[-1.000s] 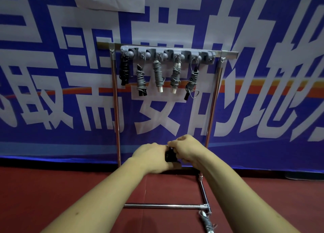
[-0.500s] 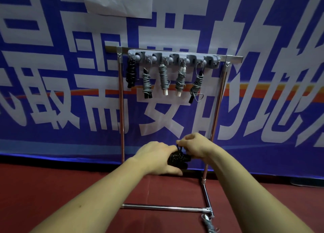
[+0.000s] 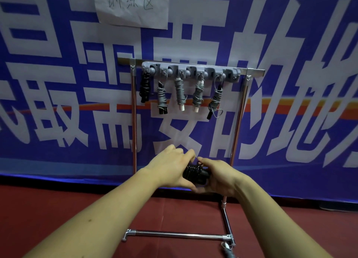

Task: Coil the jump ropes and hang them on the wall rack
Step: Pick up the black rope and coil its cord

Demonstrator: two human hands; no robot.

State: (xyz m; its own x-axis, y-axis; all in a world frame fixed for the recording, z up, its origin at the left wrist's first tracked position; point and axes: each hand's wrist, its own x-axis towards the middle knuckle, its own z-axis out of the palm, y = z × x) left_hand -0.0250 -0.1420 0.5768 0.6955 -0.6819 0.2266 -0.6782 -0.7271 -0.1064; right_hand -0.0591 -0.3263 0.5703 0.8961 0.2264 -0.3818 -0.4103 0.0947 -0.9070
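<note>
Both hands meet in front of the rack (image 3: 133, 122), low between its two chrome posts, with a black rope (image 3: 194, 172) coiled tight between them. The left hand (image 3: 170, 167) cups the coil from the left, thumb under it and fingers (image 3: 188, 154) stretched loosely over its top. The right hand (image 3: 220, 177) wraps the coil's right end, where a black handle pokes out; its fingertips (image 3: 202, 160) pinch at the top of the coil, though what they pinch is too small to tell.

Above, a grey hook bar (image 3: 190, 71) sits on the rack's top rail. Five coiled ropes hang from it in a row: a black one (image 3: 145, 88) at far left, then four grey ones (image 3: 180, 92), two with black handles and two with white. The bar's rightmost hook is free.

Another grey rope (image 3: 228, 252) lies on the red floor (image 3: 58, 209) by the rack's right foot, cut off by the frame edge. Behind the rack hangs a blue banner (image 3: 290, 83) with white characters, and a paper sign (image 3: 131, 5) is stuck above
</note>
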